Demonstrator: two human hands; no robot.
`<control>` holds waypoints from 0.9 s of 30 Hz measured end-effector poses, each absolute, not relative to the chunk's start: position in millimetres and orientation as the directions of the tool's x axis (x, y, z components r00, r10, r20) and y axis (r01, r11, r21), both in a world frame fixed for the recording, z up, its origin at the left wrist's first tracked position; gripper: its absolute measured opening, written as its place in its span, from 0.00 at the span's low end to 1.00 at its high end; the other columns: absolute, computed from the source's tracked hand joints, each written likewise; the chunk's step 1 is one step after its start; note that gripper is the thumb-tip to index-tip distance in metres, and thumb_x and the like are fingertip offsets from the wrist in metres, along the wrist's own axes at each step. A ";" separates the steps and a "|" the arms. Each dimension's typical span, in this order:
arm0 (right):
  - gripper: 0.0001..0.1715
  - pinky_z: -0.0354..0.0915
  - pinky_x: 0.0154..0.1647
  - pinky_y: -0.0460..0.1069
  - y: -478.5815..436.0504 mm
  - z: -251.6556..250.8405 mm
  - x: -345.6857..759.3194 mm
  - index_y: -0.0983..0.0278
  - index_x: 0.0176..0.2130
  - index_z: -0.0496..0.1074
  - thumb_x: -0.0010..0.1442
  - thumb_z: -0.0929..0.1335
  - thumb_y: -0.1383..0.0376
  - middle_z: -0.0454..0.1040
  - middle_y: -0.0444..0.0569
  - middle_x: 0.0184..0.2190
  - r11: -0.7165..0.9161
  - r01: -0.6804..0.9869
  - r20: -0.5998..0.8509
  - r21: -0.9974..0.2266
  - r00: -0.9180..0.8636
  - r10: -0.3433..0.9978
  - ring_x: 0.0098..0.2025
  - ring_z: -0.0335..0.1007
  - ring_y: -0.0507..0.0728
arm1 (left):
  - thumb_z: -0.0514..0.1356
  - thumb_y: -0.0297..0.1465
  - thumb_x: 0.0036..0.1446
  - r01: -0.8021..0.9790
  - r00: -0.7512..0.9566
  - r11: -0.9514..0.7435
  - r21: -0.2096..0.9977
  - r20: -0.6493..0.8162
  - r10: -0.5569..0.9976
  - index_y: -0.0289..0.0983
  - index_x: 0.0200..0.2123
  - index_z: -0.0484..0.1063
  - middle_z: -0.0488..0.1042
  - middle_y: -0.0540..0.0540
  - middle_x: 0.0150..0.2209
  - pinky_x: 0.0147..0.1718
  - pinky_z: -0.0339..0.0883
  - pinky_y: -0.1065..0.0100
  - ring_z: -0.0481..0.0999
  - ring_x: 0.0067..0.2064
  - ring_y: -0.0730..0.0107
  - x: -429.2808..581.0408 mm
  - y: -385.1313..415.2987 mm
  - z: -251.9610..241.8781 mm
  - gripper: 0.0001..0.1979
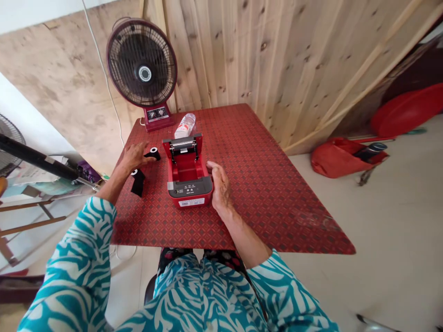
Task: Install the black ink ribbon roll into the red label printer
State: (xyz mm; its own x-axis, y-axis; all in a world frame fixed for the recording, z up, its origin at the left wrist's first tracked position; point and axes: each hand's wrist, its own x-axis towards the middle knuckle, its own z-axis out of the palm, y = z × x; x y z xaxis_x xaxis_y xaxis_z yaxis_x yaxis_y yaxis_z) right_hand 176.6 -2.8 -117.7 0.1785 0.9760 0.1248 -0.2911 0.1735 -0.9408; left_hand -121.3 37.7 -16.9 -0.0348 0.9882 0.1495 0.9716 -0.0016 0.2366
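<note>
Bright, even daylight; soft shadows; wide-angle distortion bends the edges.

We are resting our right hand point(219, 184) against the side of an open red label printer point(187, 184) at the middle of the frame, while our left hand point(134, 156) is reaching just beside a small black roll point(152, 154). A loose black strip point(137, 182) is lying below it on the red patterned table point(270, 193), and a plastic bottle point(184, 125) is standing behind the printer.

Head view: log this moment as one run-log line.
left hand by black roll | right hand against printer | printer lid open
</note>
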 end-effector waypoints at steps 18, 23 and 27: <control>0.30 0.67 0.63 0.63 1.8 -119.6 177.9 0.58 0.47 0.76 0.60 0.66 0.40 0.81 0.52 0.49 0.171 -0.331 0.121 -0.928 0.167 0.979 0.54 0.76 0.61 | 0.65 0.44 0.49 0.550 -0.271 -0.025 0.835 0.206 0.940 0.38 0.30 0.75 0.77 0.47 0.29 0.37 0.69 0.65 0.74 0.33 0.65 -122.0 33.1 26.2 0.15; 0.25 0.68 0.62 0.63 -9.1 -90.8 182.5 0.55 0.48 0.75 0.62 0.67 0.43 0.80 0.50 0.49 0.343 -0.281 0.265 -0.896 0.283 0.922 0.53 0.76 0.60 | 0.64 0.47 0.52 0.399 -0.163 -0.091 0.912 0.168 0.972 0.39 0.25 0.72 0.72 0.48 0.25 0.32 0.67 0.65 0.71 0.29 0.67 -91.9 -14.1 53.6 0.17; 0.18 0.67 0.64 0.61 -34.6 -44.8 180.1 0.52 0.49 0.77 0.64 0.68 0.49 0.78 0.48 0.53 0.425 -0.270 0.421 -0.864 0.075 0.904 0.55 0.74 0.59 | 0.67 0.50 0.48 0.381 -0.061 -0.045 0.923 0.074 0.995 0.38 0.32 0.76 0.74 0.48 0.25 0.27 0.63 0.67 0.71 0.27 0.67 -56.3 -40.1 49.7 0.21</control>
State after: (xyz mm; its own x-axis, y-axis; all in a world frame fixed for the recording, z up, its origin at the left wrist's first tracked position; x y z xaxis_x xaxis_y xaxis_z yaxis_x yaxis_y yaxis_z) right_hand 180.1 -34.6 -44.8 0.0750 0.9040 0.4209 -0.2696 0.4247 -0.8643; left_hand -56.3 -40.1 49.7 -0.0606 0.9954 0.0738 0.3813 -0.0453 0.9233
